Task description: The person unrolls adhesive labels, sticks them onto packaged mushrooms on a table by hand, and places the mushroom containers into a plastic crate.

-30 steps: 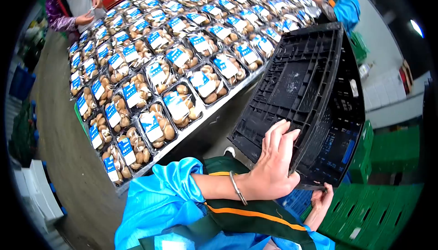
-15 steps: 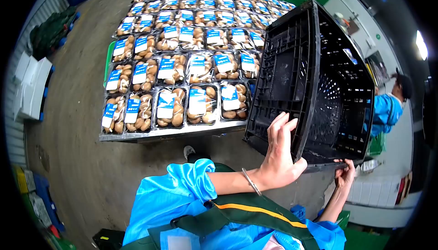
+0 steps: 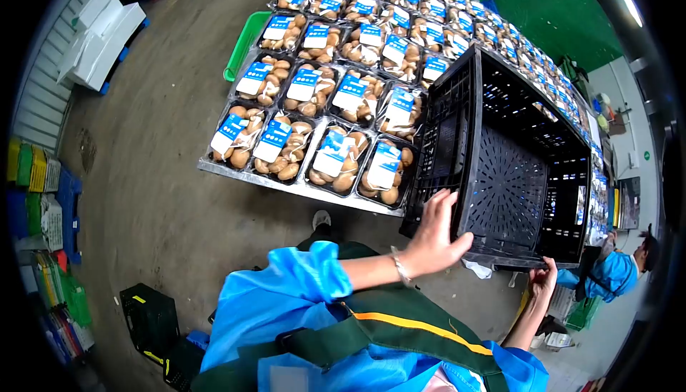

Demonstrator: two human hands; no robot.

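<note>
A black box (image 3: 509, 186) with slits like sun rays is tipped, its open side facing the person, by the table's (image 3: 300, 189) near right corner. The left hand (image 3: 431, 240) pinches its side edge; the right hand (image 3: 544, 278) grips its bottom edge.

From my remote seat I read the black, rectangular, slotted plastic crate (image 3: 507, 185) as smooth with a dull sheen. Glossy, wrinkled clear film (image 3: 293, 167) covers the rectangular brown-mushroom packs (image 3: 336, 160). The table's silvery edge (image 3: 307, 192) looks metallic, as does the thin, shiny silver bracelet (image 3: 400, 265). I see satiny bright-blue sleeve cloth (image 3: 261, 303), a matt dark-green fabric strap (image 3: 421, 325) and dull, scuffed grey-brown flooring (image 3: 171, 142).
</note>
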